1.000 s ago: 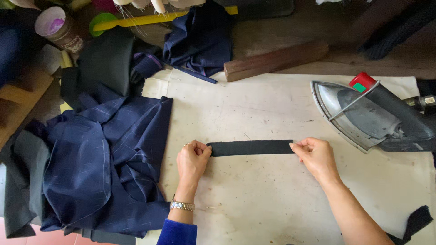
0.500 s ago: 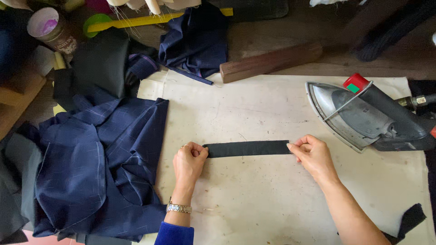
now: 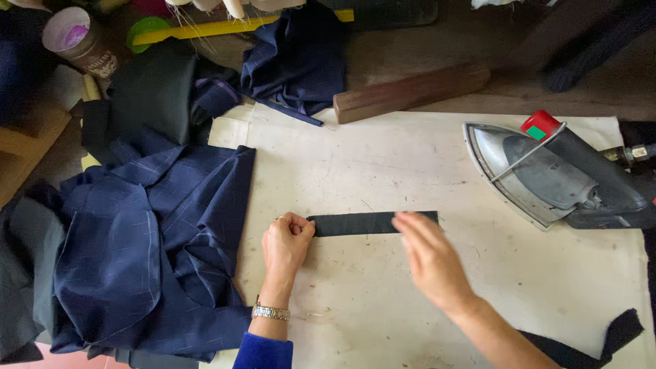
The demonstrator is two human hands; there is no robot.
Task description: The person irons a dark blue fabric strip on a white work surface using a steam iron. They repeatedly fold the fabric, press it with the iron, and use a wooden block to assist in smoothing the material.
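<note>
A: Fingers first. Left hand (image 3: 285,247) has its fingertips pinched together on the left end of the black fabric strip (image 3: 362,223), pinning it to the cream pressing cloth (image 3: 383,164).

B: And the right hand (image 3: 432,263)? We had it holding the strip's right end half a second ago.

A: Gone from there now. We see it lifted off, blurred, fingers loosely apart and gripping nothing, hovering over the strip's right half, a bit nearer than the strip.

B: So the strip lies flat in the middle of the cloth, one end held, the other free. We read that as the stretching hold being let go, though only as a judgement.

A: Agreed. Outward: wristwatch (image 3: 271,312) and blue sleeve (image 3: 263,352) on the left arm.

B: Left of that, we log the navy garment (image 3: 147,253) heaped over the cloth's left edge. Far right, the iron (image 3: 553,174) rests on its side, untouched, same spot as before.

A: Far side: wooden block (image 3: 411,90), yellow ruler (image 3: 225,26), cup (image 3: 72,34) far left.
</note>
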